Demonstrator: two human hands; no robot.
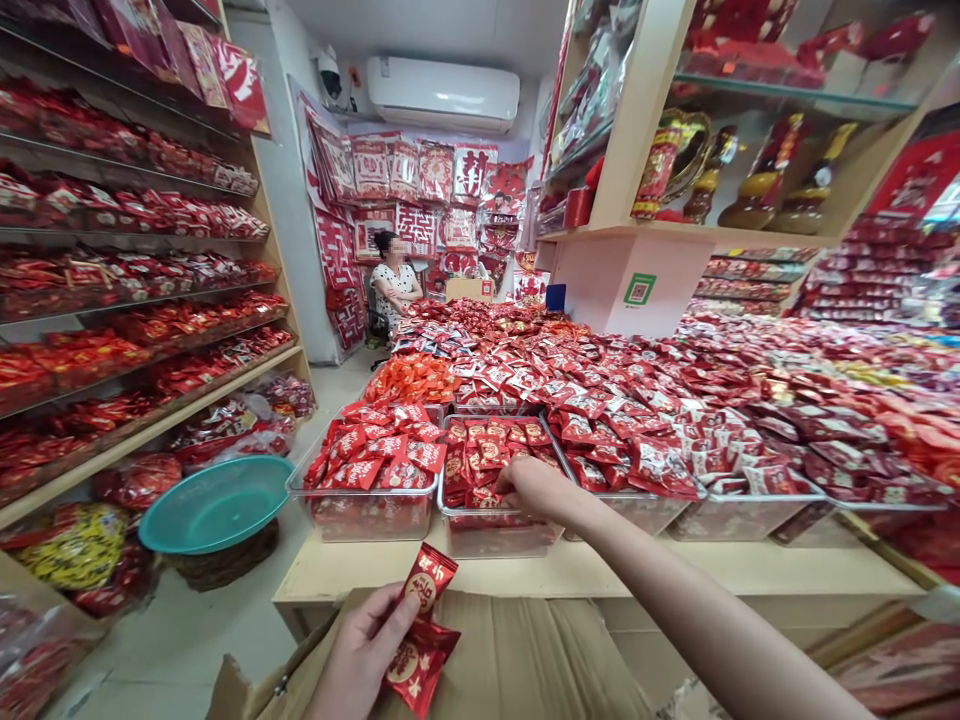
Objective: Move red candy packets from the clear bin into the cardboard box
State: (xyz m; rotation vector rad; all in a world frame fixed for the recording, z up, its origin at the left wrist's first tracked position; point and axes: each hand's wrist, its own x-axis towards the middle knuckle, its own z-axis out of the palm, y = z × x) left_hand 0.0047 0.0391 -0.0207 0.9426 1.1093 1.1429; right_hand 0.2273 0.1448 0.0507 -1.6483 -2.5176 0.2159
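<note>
Fingers, left: left hand (364,645) pinched at least 2 gold-printed red packets (429,582) between thumb and fingers, 1 above another; any more tucked behind, could not tell.
Fingers, right: right hand (536,487) dipped into the middle bin (502,542), fingertips curled down among loose packets (484,452); whether they had hold of 1, could not tell.
Middle bin: clear plastic, set at the front edge of the tabletop (315,575), a little in from its front left corner.
Left bin (367,520): nearer that corner, just beside the middle bin, heaped with brighter red packets.
Right bin (634,512): farther along the same edge, heaped above its rim.
Cardboard box (517,650): near side of the front edge, below the left hand's packets in view.
Picking, my judgement: light pinch at the crimped ends seemed kindest to wrappers; top layer first, 1 at a time, likely kept neighbours inside the rim.
Holding, my judgement: loose fan, prints showing, made counting easier; slick film risked a slip past the thumb.
</note>
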